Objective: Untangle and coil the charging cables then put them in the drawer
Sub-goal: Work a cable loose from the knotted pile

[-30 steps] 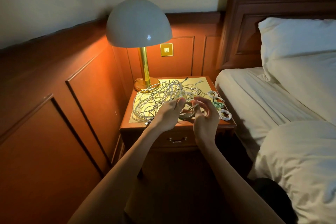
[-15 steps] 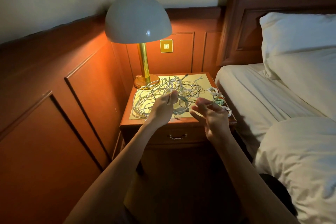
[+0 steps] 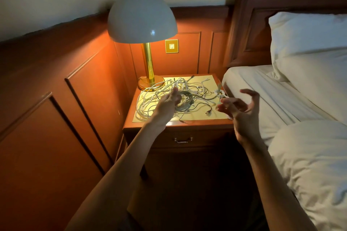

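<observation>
Tight at the sides: reddish wood-panelled wall point(image 3: 56, 108) hard against the left edge of the brown wooden nightstand surface point(image 3: 176, 124), white-sheeted bed point(image 3: 262, 90) just beside its right edge. Open room only at the front, both forearms reaching in from there. Back left corner taken by a brass-stemmed lamp with a white dome shade point(image 3: 142, 18).

Spread over a pale yellow mat point(image 3: 208, 80) on the surface, a loose tangle of white and grey charging cables point(image 3: 150, 99), loops heaped mostly left and centre, no single long axis. A few plug ends pointing toward the back and right edges. Small white coiled cable point(image 3: 218, 92) near the right edge.

Left hand point(image 3: 167, 104) above the middle of the tangle, fingers curled round a grey coiled cable point(image 3: 185, 100), ring opening facing roughly upward. Right hand point(image 3: 242, 108) apart from it, over the front right corner, slack, fingers spread and loosely bent, palm turned left.

Below the front edge, closed wooden drawer with a small metal handle point(image 3: 183, 139). Brass switch plate point(image 3: 171, 46) on the panelling behind the lamp. White pillow point(image 3: 309, 43) against a dark wooden headboard point(image 3: 281, 5) at far right.
</observation>
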Tool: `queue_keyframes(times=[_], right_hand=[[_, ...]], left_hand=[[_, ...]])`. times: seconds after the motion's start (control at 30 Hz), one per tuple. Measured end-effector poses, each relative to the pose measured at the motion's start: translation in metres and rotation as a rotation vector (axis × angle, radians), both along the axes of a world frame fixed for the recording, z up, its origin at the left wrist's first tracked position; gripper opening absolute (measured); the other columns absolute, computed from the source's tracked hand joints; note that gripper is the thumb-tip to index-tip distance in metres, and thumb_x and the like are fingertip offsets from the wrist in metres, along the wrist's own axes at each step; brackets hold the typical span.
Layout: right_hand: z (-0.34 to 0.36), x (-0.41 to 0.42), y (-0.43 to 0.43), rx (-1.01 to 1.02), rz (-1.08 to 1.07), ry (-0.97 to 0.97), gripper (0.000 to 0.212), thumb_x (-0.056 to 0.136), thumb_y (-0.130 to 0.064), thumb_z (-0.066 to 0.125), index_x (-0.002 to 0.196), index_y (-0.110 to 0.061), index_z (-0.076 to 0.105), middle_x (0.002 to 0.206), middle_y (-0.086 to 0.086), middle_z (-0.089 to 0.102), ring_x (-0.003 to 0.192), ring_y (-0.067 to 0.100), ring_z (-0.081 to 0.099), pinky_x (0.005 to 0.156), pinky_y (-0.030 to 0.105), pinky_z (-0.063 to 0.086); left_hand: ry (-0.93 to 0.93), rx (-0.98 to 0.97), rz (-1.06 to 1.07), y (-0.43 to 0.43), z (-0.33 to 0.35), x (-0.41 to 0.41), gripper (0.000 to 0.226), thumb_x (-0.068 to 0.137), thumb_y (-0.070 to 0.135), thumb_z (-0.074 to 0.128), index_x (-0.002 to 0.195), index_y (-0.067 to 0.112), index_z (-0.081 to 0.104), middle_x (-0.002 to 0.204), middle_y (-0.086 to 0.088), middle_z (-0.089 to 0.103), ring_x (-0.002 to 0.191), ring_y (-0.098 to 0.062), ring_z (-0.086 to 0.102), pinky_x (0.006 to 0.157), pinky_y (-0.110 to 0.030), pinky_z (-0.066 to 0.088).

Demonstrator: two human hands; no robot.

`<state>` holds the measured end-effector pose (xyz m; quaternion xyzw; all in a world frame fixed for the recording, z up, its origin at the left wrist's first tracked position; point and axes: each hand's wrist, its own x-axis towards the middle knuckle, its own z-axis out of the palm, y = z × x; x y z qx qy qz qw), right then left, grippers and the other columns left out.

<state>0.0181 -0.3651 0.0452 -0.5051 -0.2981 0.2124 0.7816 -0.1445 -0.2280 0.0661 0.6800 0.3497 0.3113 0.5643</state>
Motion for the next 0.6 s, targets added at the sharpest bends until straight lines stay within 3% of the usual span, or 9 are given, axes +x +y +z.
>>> queue_keyframes(times=[0.07, 0.13, 0.2, 0.27, 0.37, 0.47, 0.53, 0.6], right_hand=[[0.003, 0.003, -0.004, -0.051, -0.081, -0.254, 0.052, 0.093, -0.001, 0.065, 0.130, -0.020, 0.034, 0.101, 0.016, 0.069, 0.084, 0.026, 0.074, 0.079, 0.037, 0.062], [0.006, 0.000, -0.006, -0.122, -0.208, -0.532, 0.050, 0.096, -0.011, 0.063, 0.136, -0.020, 0.033, 0.112, 0.008, 0.065, 0.094, 0.014, 0.070, 0.085, 0.039, 0.060], [0.011, -0.006, -0.007, -0.129, -0.303, -0.713, 0.048, 0.098, -0.027, 0.063, 0.139, -0.026, 0.040, 0.131, 0.001, 0.052, 0.113, 0.011, 0.059, 0.091, 0.042, 0.057], [0.018, -0.014, -0.009, -0.119, -0.306, -0.883, 0.044, 0.097, -0.043, 0.061, 0.138, -0.031, 0.050, 0.136, 0.000, 0.044, 0.123, 0.015, 0.048, 0.096, 0.042, 0.052], [0.022, -0.032, -0.004, -0.317, -0.293, -1.159, 0.048, 0.093, -0.055, 0.059, 0.132, -0.027, 0.061, 0.125, 0.004, 0.057, 0.113, 0.017, 0.053, 0.090, 0.038, 0.052], [0.016, -0.040, 0.004, -0.628, -0.129, -1.030, 0.048, 0.092, -0.045, 0.066, 0.133, -0.020, 0.059, 0.113, 0.002, 0.071, 0.089, 0.013, 0.066, 0.078, 0.030, 0.056], [0.013, -0.037, 0.003, -0.636, 0.044, -0.840, 0.031, 0.094, -0.034, 0.065, 0.119, -0.016, 0.068, 0.097, 0.002, 0.076, 0.067, 0.012, 0.069, 0.066, 0.029, 0.060], [0.012, -0.029, -0.001, -0.595, 0.219, -0.669, 0.023, 0.091, -0.027, 0.067, 0.109, -0.014, 0.072, 0.084, 0.001, 0.076, 0.062, 0.019, 0.071, 0.059, 0.033, 0.062]], left_hand=[[0.039, -0.004, 0.002, -0.002, 0.001, 0.000, 0.051, 0.108, 0.041, 0.027, 0.136, 0.005, 0.051, 0.127, -0.012, 0.057, 0.120, -0.024, 0.052, 0.088, -0.028, 0.042], [0.093, 0.075, 0.004, -0.003, 0.001, 0.000, 0.054, 0.108, 0.042, 0.027, 0.137, 0.003, 0.051, 0.134, -0.014, 0.058, 0.127, -0.027, 0.052, 0.089, -0.026, 0.042], [0.197, 0.277, 0.017, -0.004, 0.002, 0.000, 0.054, 0.107, 0.044, 0.026, 0.120, 0.005, 0.062, 0.110, -0.008, 0.065, 0.105, -0.022, 0.060, 0.070, -0.020, 0.040], [0.311, 0.479, 0.049, -0.007, 0.003, 0.002, 0.054, 0.108, 0.043, 0.026, 0.104, 0.006, 0.065, 0.085, -0.001, 0.060, 0.076, -0.013, 0.056, 0.057, -0.023, 0.034], [0.361, 0.668, 0.083, -0.009, 0.002, 0.005, 0.054, 0.108, 0.043, 0.026, 0.094, 0.008, 0.064, 0.075, -0.003, 0.059, 0.065, -0.014, 0.054, 0.055, -0.028, 0.034], [0.306, 0.609, 0.071, -0.009, 0.006, 0.005, 0.051, 0.108, 0.043, 0.027, 0.091, 0.010, 0.063, 0.076, -0.003, 0.061, 0.066, -0.013, 0.055, 0.056, -0.028, 0.035], [0.279, 0.597, 0.047, -0.011, 0.009, 0.002, 0.049, 0.108, 0.042, 0.028, 0.092, 0.012, 0.063, 0.079, -0.001, 0.062, 0.069, -0.011, 0.056, 0.059, -0.029, 0.036], [0.258, 0.568, 0.017, -0.011, 0.009, -0.001, 0.050, 0.108, 0.041, 0.028, 0.099, 0.009, 0.066, 0.086, -0.003, 0.064, 0.075, -0.014, 0.058, 0.063, -0.031, 0.038]])
